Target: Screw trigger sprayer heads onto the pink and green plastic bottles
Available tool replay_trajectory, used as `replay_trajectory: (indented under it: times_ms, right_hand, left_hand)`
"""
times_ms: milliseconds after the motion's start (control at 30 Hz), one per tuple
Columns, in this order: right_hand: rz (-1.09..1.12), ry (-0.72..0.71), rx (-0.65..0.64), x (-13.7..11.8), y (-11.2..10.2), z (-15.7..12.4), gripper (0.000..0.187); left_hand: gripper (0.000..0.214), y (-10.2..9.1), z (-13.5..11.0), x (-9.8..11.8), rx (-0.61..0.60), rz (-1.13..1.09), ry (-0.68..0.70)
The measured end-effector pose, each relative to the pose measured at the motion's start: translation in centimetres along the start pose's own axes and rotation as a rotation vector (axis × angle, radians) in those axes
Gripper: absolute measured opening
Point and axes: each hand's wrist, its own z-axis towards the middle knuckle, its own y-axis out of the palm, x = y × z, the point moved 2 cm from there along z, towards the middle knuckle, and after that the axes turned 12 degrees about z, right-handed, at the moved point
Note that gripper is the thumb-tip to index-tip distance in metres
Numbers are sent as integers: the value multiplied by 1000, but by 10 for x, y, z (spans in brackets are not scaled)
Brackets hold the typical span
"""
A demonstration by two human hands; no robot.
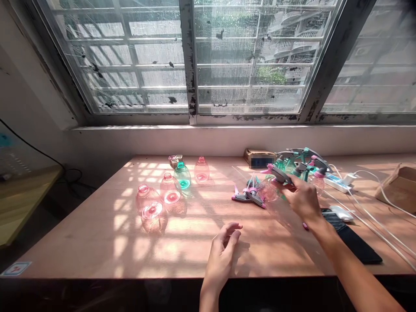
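My right hand [302,197] is closed around a spray bottle [269,190] at the right of the table. Its body is clear pink, and its grey and pink trigger head points left. Near the front edge, my left hand [225,246] hovers or rests with loosely bent fingers apart and nothing in it. Just left of the held bottle lie several loose spray heads [248,197], grey with pink or green parts. Farther left stand open-necked bottles: pink ones, such as the nearest pink bottle [148,203], and one green bottle [182,175].
Behind my right hand, several spray bottles with heads [305,158] stand grouped. A cardboard box [258,157] is at the back. To the right are a power strip [338,183] with white cables, a black phone-like slab [359,242] and another carton [399,186].
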Motion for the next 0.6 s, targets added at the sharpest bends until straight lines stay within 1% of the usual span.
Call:
replay_trajectory:
  times_ms: [67,167,333,500,600]
  right_hand:
    - [-55,5,33,1,-5,3,64]
    - [-113,13,26,7,-8,6,64]
    - [-160,45,-5,18,-1,8,60]
    - [-195,64,-15,19,5,11,49]
    - [-261,101,6,18,7,12,52]
  left_hand:
    - [37,0,0,0,4,2,0]
    - [38,-1,1,0,3,5,4]
    - [39,-1,0,1,4,10,4]
    - [37,-1,1,1,4,8,0]
    - [38,0,1,1,3,5,-1]
